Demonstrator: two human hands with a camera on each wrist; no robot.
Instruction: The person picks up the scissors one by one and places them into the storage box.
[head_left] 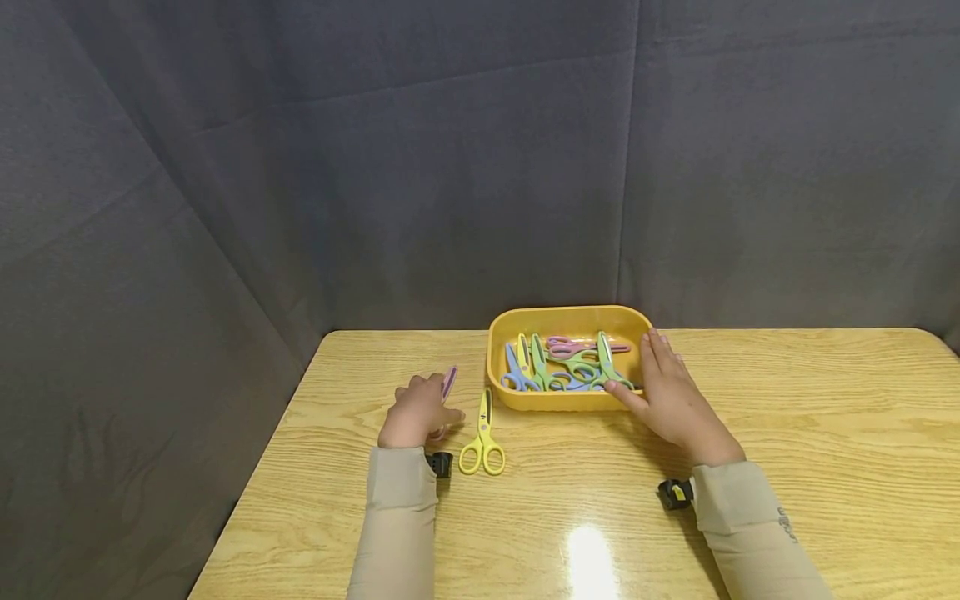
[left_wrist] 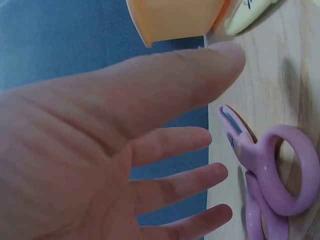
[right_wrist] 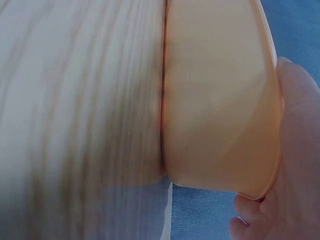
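Over a pair of pinkish-purple scissors [left_wrist: 262, 155] on the table, my left hand [head_left: 417, 410] hovers with its fingers extended; the left wrist view shows a gap between fingertips and scissors. Just right of it lies a pair of yellow scissors [head_left: 485, 437], blades toward the back. My right hand [head_left: 678, 408] holds the front right corner of a yellow plastic bin [head_left: 558, 402], thumb at the front rim and fingers along the right end. Inside the bin lie several scissors, among them blue scissors [head_left: 515, 367], green scissors [head_left: 538, 360] and pink scissors [head_left: 566, 347].
The wooden table [head_left: 558, 492] reaches back to a dark grey cloth [head_left: 480, 167], which also hangs along the left side. A black strap mount [head_left: 440, 464] sits at the left wrist and another strap mount [head_left: 675, 494] at the right.
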